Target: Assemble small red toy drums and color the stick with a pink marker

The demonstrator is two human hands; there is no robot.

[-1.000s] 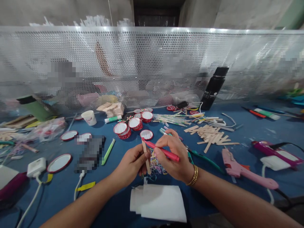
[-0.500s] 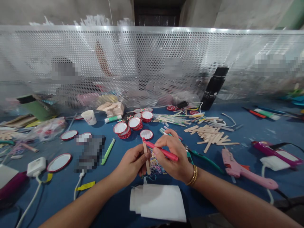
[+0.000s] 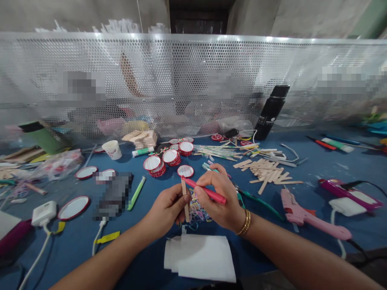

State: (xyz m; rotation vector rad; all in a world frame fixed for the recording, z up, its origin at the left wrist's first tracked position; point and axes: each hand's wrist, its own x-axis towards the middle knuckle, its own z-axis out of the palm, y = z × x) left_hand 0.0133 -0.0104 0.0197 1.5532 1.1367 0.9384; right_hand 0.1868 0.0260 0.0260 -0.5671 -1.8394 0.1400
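Between thumb and fingers, my left hand (image 3: 167, 205) pinches a wooden craft stick (image 3: 185, 201), held nearly upright. My right hand (image 3: 218, 197) grips a red marker pen (image 3: 208, 191), whose tip is at the upper end of the stick. Partly hidden behind my hands lies a tangle of coloured rubber bands (image 3: 197, 211). Nearer to me rests a stack of white paper or cloth (image 3: 205, 257). Just beyond the pen is a red-rimmed round lid (image 3: 185, 171).
Stacked red-rimmed lids (image 3: 154, 165) stand behind my hands. To the right are loose craft sticks (image 3: 269, 171), a pink glue gun (image 3: 313, 221) and a black bottle (image 3: 272, 112). A phone (image 3: 113, 195), paper cup (image 3: 111, 150) and green marker (image 3: 136, 193) lie leftward. A perforated metal screen (image 3: 193, 80) borders the back.
Almost nothing differs. The whole view has shifted slightly; both hands keep their hold, with the pen tip still at the stick's upper end.
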